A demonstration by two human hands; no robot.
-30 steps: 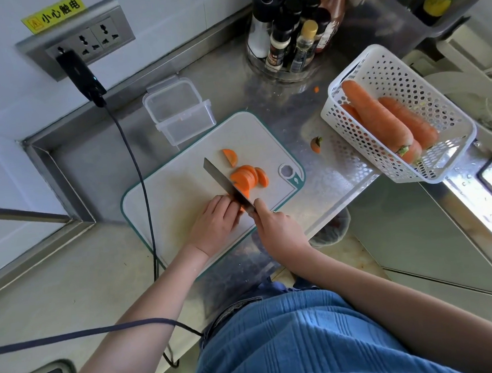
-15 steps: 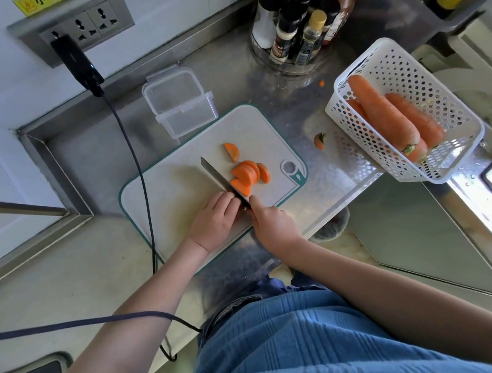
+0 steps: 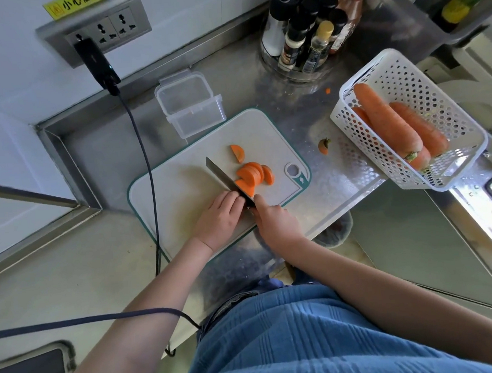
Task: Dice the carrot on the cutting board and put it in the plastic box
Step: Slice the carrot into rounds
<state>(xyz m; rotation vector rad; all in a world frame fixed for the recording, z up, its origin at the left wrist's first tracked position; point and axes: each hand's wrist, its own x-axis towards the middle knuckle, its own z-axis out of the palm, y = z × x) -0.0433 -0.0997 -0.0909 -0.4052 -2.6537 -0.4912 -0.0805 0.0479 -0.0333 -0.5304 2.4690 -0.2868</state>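
Carrot (image 3: 248, 178) against left grip (image 3: 218, 220)

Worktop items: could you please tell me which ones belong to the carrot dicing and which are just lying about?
In use:
cutting board
carrot slices
knife, gripped by the right hand
left hand, beside the blade
plastic box, open

Lying about:
basket of whole carrots
carrot top
bottles
charger plug
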